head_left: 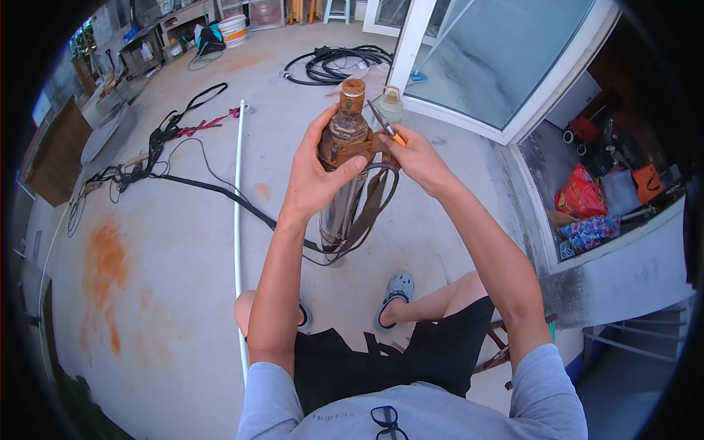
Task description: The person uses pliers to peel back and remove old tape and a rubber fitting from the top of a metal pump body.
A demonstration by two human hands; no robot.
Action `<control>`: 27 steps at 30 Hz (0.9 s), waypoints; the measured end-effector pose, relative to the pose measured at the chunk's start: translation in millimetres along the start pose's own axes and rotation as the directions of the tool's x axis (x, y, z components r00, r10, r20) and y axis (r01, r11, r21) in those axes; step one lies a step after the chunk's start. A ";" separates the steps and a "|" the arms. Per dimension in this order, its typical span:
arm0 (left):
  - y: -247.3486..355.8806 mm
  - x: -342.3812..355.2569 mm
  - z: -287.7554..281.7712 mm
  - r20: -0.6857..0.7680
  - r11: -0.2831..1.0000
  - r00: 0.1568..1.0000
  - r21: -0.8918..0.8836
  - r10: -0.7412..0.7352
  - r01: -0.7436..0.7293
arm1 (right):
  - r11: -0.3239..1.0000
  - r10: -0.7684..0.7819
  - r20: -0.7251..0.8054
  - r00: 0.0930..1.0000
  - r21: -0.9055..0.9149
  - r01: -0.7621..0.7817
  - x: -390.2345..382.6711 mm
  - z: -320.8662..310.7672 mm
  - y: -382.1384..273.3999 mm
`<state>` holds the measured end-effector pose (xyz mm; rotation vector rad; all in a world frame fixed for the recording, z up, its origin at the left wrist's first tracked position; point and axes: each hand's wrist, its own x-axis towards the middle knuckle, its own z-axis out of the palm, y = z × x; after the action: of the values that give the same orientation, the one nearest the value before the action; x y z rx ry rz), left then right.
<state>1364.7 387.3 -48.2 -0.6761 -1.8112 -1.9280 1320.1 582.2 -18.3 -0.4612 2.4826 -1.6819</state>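
A long metal cylinder, which looks like a submersible pump (339, 213), stands upright on the floor before me. Its rusty neck (350, 117) points up at me. My left hand (317, 172) grips the left side of the rusty head, thumb across its front. In my right hand (416, 158), at the head's right side, is an orange-handled tool (398, 138) with a slim grey metal end slanting up to the left. Its exact kind is unclear. A black cable (392, 192) loops down the pump's right side. My fingers behind the head are partly hidden.
A white pipe (238, 183) lies to my left, beside tangled black cables and straps (155, 150). Further off are a coiled black hose (330, 70), a pale jug (390, 106) and a white bucket (233, 33). A glass door (499, 66) stands at the right, near bags (583, 192).
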 end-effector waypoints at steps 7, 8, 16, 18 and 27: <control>-1.1 5.1 14.5 -0.083 0.999 0.996 0.017 -0.029 0.030 | 0.959 0.007 -0.099 0.995 -0.281 -0.035 -59.4 -45.2 -8.6; -3.9 4.0 16.3 -0.107 0.998 0.994 0.064 0.004 0.003 | 0.959 0.009 -0.099 0.995 -0.280 -0.037 -65.3 -49.8 -12.7; 5.4 -9.5 36.0 -0.272 0.935 0.953 0.354 0.132 -0.028 | 0.254 -0.435 0.139 0.890 -0.929 0.270 -84.9 -64.0 -43.6; 9.8 -11.3 36.2 -0.284 0.924 0.951 0.383 0.124 -0.006 | 0.239 -0.346 0.116 0.931 -0.949 0.207 -83.8 -56.1 -55.0; 7.2 -11.0 38.7 -0.299 0.917 0.940 0.398 0.164 -0.033 | 0.114 -0.289 0.123 0.949 -0.980 0.162 -76.7 -45.9 -61.1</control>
<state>1380.5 425.0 -47.6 -0.2857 -1.8237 -1.4462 1392.6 625.8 49.3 -0.8724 3.3786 0.3635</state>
